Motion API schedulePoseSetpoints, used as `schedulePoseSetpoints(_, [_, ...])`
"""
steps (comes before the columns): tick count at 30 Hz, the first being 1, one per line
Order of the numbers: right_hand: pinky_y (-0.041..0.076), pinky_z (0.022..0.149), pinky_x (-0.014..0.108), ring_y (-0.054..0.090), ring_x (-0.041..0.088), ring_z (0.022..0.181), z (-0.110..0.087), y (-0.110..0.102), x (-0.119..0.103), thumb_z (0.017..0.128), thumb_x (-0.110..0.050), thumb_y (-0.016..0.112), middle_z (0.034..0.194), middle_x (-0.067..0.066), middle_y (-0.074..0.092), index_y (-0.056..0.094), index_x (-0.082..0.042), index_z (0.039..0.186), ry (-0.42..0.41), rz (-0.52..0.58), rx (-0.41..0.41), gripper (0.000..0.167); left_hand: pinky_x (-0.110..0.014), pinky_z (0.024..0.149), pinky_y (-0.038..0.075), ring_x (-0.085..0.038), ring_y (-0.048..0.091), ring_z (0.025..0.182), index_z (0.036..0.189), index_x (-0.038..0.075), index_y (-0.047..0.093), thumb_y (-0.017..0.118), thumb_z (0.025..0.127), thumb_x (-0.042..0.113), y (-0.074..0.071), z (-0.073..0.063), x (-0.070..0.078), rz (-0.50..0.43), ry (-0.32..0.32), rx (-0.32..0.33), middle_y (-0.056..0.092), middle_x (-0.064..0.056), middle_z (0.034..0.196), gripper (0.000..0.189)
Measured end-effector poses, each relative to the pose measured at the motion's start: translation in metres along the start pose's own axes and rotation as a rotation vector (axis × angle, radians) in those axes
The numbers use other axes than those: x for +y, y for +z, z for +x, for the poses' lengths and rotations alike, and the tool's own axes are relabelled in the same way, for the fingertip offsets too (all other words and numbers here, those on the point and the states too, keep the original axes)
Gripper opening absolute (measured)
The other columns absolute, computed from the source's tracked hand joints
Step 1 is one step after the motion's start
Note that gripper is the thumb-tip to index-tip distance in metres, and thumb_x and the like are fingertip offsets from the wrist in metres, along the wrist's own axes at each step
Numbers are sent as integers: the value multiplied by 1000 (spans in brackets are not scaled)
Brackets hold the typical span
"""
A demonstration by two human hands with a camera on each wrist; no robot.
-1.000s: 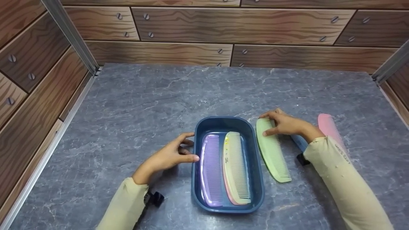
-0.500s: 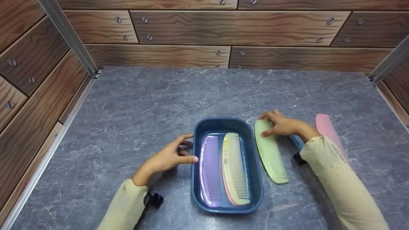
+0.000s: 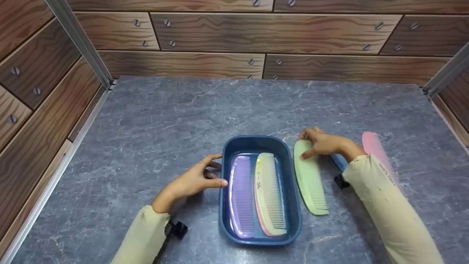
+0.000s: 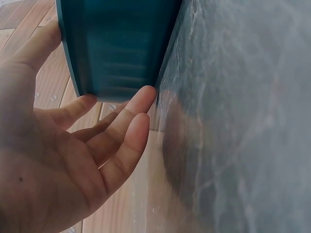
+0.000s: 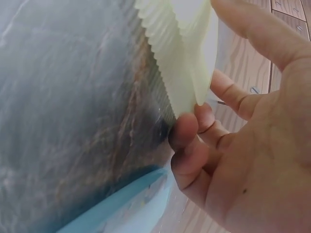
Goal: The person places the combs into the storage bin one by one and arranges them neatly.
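A blue plastic tub [image 3: 297, 220] stands on the table with combs lying inside. On its left side is a purple comb [image 3: 240, 198]. To the right a pale yellow comb [image 3: 269, 194] lies over a pink-edged one that it mostly hides. My left hand [image 3: 190, 179] touches the tub's left wall, thumb at the rim and fingers loosely extended, as the left wrist view [image 4: 63, 160] also shows. Just right of the tub, my right hand [image 3: 324, 143] pinches the far end of a light green comb [image 3: 309, 179], thumb on its upper face. Whether that comb is off the table I cannot tell.
A blue comb [image 3: 339, 160] lies partly hidden under the right wrist. Beyond the right forearm is a pink comb [image 3: 373, 145], its near part covered by the sleeve. Wood-patterned panels [image 3: 234, 33] border the grey marbled table [image 3: 176, 110] at the back and sides.
The green comb's near end has swung slightly toward me and left, with the right hand still gripping the far end. The left hand and tub stay put; the view has shifted slightly.
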State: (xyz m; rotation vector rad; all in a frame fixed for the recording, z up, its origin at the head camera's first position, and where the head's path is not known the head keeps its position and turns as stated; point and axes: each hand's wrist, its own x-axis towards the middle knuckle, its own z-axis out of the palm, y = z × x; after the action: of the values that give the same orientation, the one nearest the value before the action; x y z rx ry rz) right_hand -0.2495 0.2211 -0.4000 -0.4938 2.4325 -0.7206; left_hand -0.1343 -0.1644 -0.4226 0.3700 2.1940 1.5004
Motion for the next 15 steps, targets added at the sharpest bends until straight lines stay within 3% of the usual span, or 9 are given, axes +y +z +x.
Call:
schedulePoseSetpoints(8, [38,94,48,38,35,113,-1,1,2,80,-27,79,125,24,38,46,-1,123,-18,20,18,60,-39,95,52,-26,63,106,150,12,30,77,83,31,-1,-1,1,-8,-3,3,51,-21,135,84])
schedulePoseSetpoints(15, [39,93,50,37,36,115,-5,-4,9,83,-31,76,130,22,33,48,-11,137,-20,-16,-52,64,-38,95,52,-24,64,105,150,12,31,77,83,31,0,0,0,-17,5,-2,51,-22,134,83])
